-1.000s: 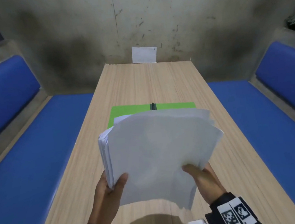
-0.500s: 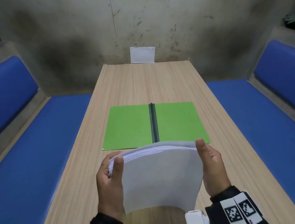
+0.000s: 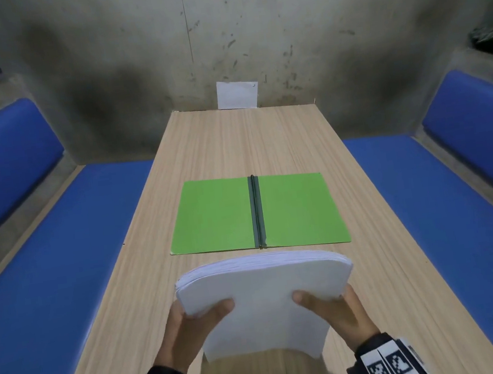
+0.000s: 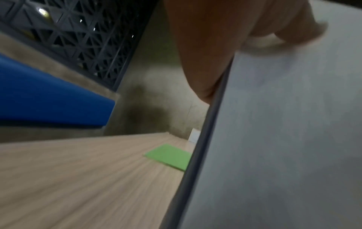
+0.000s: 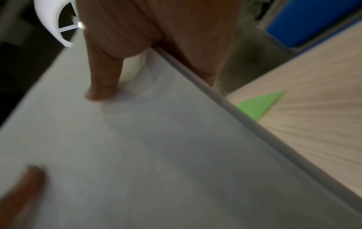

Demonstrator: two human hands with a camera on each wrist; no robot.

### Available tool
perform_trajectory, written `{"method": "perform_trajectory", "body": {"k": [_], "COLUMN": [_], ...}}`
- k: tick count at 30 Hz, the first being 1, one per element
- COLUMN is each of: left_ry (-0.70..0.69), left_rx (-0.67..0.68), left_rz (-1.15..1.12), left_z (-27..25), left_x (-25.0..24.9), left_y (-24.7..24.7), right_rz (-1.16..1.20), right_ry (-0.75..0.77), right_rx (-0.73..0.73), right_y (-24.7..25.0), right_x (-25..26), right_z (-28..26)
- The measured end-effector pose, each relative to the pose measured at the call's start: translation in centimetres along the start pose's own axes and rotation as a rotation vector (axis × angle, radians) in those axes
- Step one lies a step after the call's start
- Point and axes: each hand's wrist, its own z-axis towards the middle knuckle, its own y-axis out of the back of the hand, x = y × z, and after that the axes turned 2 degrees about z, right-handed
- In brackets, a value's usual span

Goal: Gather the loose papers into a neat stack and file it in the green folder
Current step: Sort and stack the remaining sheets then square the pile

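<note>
Thumbs of left hand [image 3: 191,327] and right hand [image 3: 336,311] clamp squared white paper stack [image 3: 265,296]; gathering done, open flat green card folder [image 3: 254,213] unfilled

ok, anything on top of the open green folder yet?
Nothing: both leaves of the green folder and its dark spine are bare. The paper stack is held nearer, gripped by left hand and right hand. Underneath the folder is hidden.

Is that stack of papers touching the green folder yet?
Apart. The head view shows bare table between the paper stack and the green folder.
</note>
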Motion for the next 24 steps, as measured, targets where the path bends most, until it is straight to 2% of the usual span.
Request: {"method": "perform_trajectory", "body": {"k": [3, 8, 10, 14, 16, 18, 19, 21, 22, 23, 24], "left_ry": [0.007, -0.031, 0.003, 0.194, 0.197, 0.119, 0.062, -0.082, -0.179, -0.277, -0.353], "left_rx": [0.028, 0.022, 0.028, 0.009, 0.027, -0.01, -0.09, -0.285, -0.328, -0.313, -0.241], "left_rz": [0.023, -0.031, -0.007, 0.044, 0.076, 0.084, 0.144, 0.409, 0.542, 0.665, 0.775], "left_z": [-0.2, -0.2, -0.1, 0.0, 0.2, 0.8, 1.2, 1.8, 2.0, 2.0, 1.8], "left_x": [0.0, -1.2, -0.9, 0.6, 0.6, -0.5, -1.3, -3.4, -4.5, -5.6, -6.6], "left_y": [-0.3, -0.3, -0.1, 0.0, 0.5, 1.2, 1.6, 2.3, 2.6, 2.8, 2.6], "right_rz": [-0.031, 0.008, -0.005, -0.033, -0.021, -0.02, -0.029, -0.069, -0.127, -0.207, -0.31], "right_ry": [-0.065, 0.007, -0.013, -0.139, -0.154, -0.14, -0.125, -0.086, -0.056, -0.011, 0.045], "right_rx": [-0.006, -0.02, 0.009, -0.003, -0.005, 0.002, 0.0, 0.001, -0.001, 0.015, 0.039], "right_y": [0.1, 0.4, 0.3, 0.7, 0.8, 0.9, 0.9, 0.8, 0.8, 0.8, 0.7], "right_x": [-0.4, 0.6, 0.7, -1.2, -1.5, -0.9, -0.4, 1.1, 1.8, 2.4, 3.0], "right_z": [0.0, -0.2, -0.2, 0.2, 0.4, 0.5, 0.6, 0.7, 0.9, 1.0, 1.1]}}
